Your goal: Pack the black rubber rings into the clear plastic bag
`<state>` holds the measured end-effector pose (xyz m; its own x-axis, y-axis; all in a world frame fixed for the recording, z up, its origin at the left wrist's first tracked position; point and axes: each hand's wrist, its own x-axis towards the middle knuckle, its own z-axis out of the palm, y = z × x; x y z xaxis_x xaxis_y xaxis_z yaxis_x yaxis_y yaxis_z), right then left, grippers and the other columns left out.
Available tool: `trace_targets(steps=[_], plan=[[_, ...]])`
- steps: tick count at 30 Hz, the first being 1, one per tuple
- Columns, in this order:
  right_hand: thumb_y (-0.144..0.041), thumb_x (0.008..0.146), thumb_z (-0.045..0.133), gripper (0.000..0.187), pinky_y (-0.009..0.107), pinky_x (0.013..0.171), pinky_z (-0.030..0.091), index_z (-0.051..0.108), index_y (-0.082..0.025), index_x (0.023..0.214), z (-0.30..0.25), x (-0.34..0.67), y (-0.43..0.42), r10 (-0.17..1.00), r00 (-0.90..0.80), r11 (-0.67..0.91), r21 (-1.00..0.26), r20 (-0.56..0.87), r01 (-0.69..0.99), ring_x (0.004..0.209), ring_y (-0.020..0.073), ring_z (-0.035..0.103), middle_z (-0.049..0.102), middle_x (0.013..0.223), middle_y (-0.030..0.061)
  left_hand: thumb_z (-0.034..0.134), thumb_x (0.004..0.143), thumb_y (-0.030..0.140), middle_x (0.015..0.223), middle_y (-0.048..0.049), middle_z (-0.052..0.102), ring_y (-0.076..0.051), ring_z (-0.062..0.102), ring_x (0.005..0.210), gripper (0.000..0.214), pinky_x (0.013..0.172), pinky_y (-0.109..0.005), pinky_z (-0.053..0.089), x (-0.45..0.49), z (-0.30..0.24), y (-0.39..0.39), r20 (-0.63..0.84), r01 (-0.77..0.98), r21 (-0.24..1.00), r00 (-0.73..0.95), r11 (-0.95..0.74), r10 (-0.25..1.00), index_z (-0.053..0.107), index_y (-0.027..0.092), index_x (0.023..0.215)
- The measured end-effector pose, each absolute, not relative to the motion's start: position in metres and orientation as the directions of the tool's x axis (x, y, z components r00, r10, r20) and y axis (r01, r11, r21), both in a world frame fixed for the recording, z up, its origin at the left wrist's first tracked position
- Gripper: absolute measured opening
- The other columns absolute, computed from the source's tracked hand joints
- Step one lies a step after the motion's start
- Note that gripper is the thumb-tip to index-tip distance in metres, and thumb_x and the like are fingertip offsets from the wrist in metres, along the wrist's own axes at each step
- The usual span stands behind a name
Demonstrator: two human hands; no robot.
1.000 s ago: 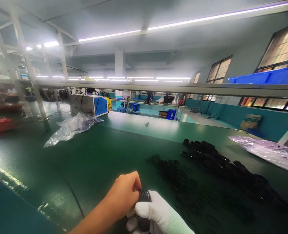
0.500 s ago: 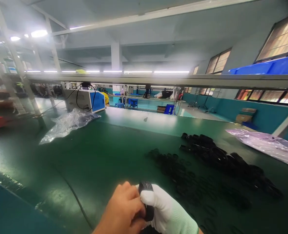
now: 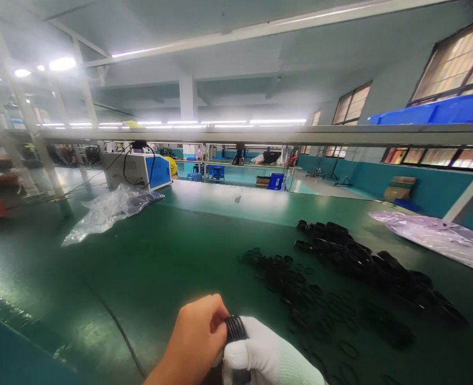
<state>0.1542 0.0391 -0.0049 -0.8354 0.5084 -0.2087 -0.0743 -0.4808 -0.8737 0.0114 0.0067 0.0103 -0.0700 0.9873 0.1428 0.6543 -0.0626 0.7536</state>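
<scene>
A black ridged ring-shaped part (image 3: 235,328) is held low in the middle of the view, between my two hands. My right hand (image 3: 270,350), in a white glove with a pale green cuff, is closed around it with the thumb across its near side. My bare left hand (image 3: 196,338) is closed too, its fingertips pressed at the ring's upper left edge. Its other fingers are partly hidden. Beyond my right hand lies a loose spread of thin black rings (image 3: 292,286). Farther right is a heap of thicker black rings (image 3: 356,255).
On the green tabletop (image 3: 172,256), a clear plastic bag (image 3: 111,209) lies near a blue and white machine box (image 3: 138,170). A dark cable (image 3: 119,331) runs along the front left. A pinkish plastic sheet (image 3: 436,232) is at the right. A shelf beam (image 3: 236,136) crosses overhead.
My left hand has shifted slightly left and up, its fingers now at the ring's upper edge. The ring and my gloved hand have moved a little lower and left.
</scene>
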Motion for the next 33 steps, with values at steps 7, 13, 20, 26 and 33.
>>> trace_targets(steps=[7, 13, 20, 26, 33], plan=[[-0.024, 0.065, 0.068, 0.025, 0.019, 0.036, 0.043, 0.063, -0.012, 0.086, 0.016, 0.177, 0.055, 0.728, -0.658, -0.477, -0.832, -0.192, -0.284, 0.047, 0.0115, 0.055, 0.062, 0.063, 0.0027, 0.055, 0.077, 0.033, 0.074, 0.0019, 0.063, -0.014, 0.056, 0.07, 0.017, 0.066, -0.024, 0.041, -0.01, 0.025, 0.026, 0.066, 0.492, 0.869, 0.009, -0.062, 0.998, 0.061, 0.019, 0.085], [-0.036, 0.072, 0.072, 0.037, 0.031, 0.064, 0.054, 0.061, -0.017, 0.101, 0.046, 0.242, 0.08, 0.899, -0.432, -0.305, -0.811, -0.072, -0.5, 0.089, 0.0244, 0.066, 0.067, 0.086, 0.0056, 0.054, 0.075, 0.024, 0.074, 0.0038, 0.063, -0.014, 0.055, 0.072, 0.008, 0.065, -0.023, 0.037, 0.031, 0.017, 0.042, 0.04, 0.659, 0.719, 0.274, -0.218, 0.961, 0.062, 0.022, 0.074], [-0.038, 0.07, 0.074, 0.04, 0.029, 0.063, 0.053, 0.06, -0.018, 0.101, 0.043, 0.251, 0.083, 0.904, -0.423, -0.308, -0.787, -0.066, -0.535, 0.089, 0.0234, 0.066, 0.067, 0.092, 0.0056, 0.055, 0.07, 0.019, 0.086, 0.0007, 0.066, -0.019, 0.058, 0.078, 0.016, 0.064, -0.026, 0.034, 0.099, -0.009, 0.068, 0.043, 0.724, 0.597, 0.401, -0.345, 0.915, 0.063, 0.025, 0.082], [-0.036, 0.067, 0.076, 0.044, 0.022, 0.05, 0.047, 0.057, -0.017, 0.101, 0.041, 0.243, 0.082, 0.905, -0.414, -0.319, -0.8, -0.098, -0.509, 0.072, 0.0161, 0.064, 0.065, 0.089, 0.005, 0.048, 0.074, 0.017, 0.077, -0.0021, 0.061, -0.018, 0.054, 0.072, 0.01, 0.061, -0.026, 0.032, 0.094, -0.021, 0.08, 0.016, 0.744, 0.569, 0.418, -0.352, 0.908, 0.057, 0.021, 0.075], [-0.027, 0.069, 0.071, 0.041, 0.022, 0.039, 0.043, 0.05, -0.015, 0.102, 0.029, 0.214, 0.079, 0.948, -0.3, -0.211, -0.918, -0.108, -0.336, 0.058, 0.0111, 0.055, 0.06, 0.08, 0.002, 0.062, 0.074, 0.044, 0.066, 0.0035, 0.046, -0.007, 0.041, 0.053, 0.031, 0.051, -0.022, 0.03, 0.044, 0.008, 0.056, -0.159, -0.213, 0.95, 0.292, 0.226, 0.943, 0.045, 0.018, 0.072]])
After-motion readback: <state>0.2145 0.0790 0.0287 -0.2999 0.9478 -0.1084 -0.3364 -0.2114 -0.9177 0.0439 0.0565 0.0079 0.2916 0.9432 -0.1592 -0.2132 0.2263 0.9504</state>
